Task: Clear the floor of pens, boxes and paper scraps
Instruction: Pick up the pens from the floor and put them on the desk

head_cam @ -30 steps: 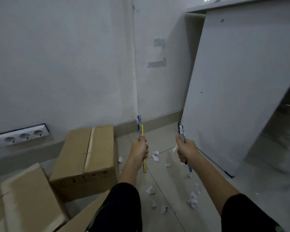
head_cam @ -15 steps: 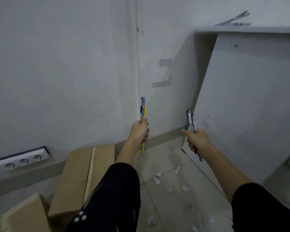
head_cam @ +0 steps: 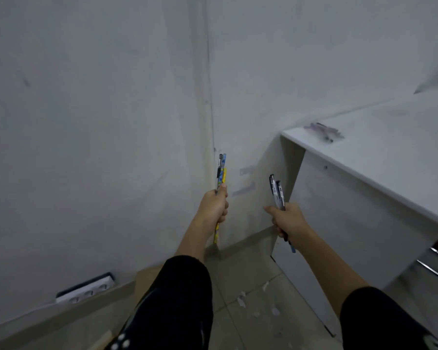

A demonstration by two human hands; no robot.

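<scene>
My left hand (head_cam: 214, 204) is closed around a bundle of pens (head_cam: 221, 170), blue, black and yellow, held upright in front of the wall corner. My right hand (head_cam: 286, 219) grips two dark pens (head_cam: 277, 192) that point up beside the white desk's side panel (head_cam: 339, 223). Several paper scraps (head_cam: 241, 299) lie on the tiled floor below my arms. A cardboard box (head_cam: 143, 276) shows only as a brown edge behind my left sleeve.
The white desk top (head_cam: 379, 152) rises at the right with a few pens (head_cam: 324, 130) lying near its back corner. A socket strip (head_cam: 86, 289) sits low on the left wall. A chair's metal frame (head_cam: 433, 263) shows under the desk.
Both hands have risen with their pens and the view has tilted up. The desk top has come into sight, and the boxes have slipped mostly out of view below.
</scene>
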